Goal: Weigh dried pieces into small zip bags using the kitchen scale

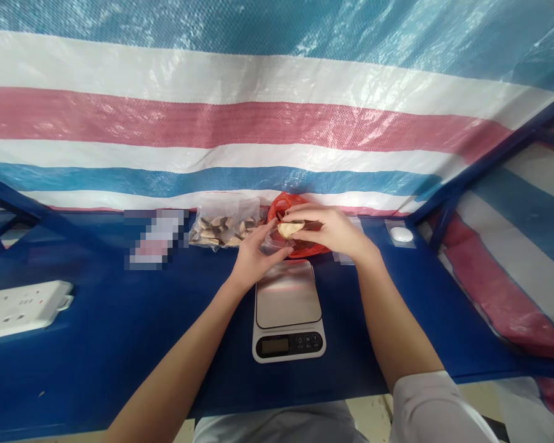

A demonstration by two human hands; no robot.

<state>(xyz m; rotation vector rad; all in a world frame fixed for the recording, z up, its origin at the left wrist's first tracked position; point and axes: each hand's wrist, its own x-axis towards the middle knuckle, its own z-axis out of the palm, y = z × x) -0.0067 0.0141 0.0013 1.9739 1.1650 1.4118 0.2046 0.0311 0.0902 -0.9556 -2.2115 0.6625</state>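
My left hand (253, 253) grips the near rim of a small clear plastic cup (277, 242) held above the far edge of a kitchen scale (287, 307). My right hand (329, 229) is closed on a pale dried slice (290, 229) right over the cup's mouth. Behind both hands lies a red plastic bag (290, 203), partly hidden by my right hand. A clear bag of brown dried slices (224, 226) lies just left of my left hand.
The blue table (120, 326) carries a white power strip (21, 306) at the left edge and a small white round object in a clear packet (401, 234) at the right. A striped tarp (258, 117) walls off the back and right side.
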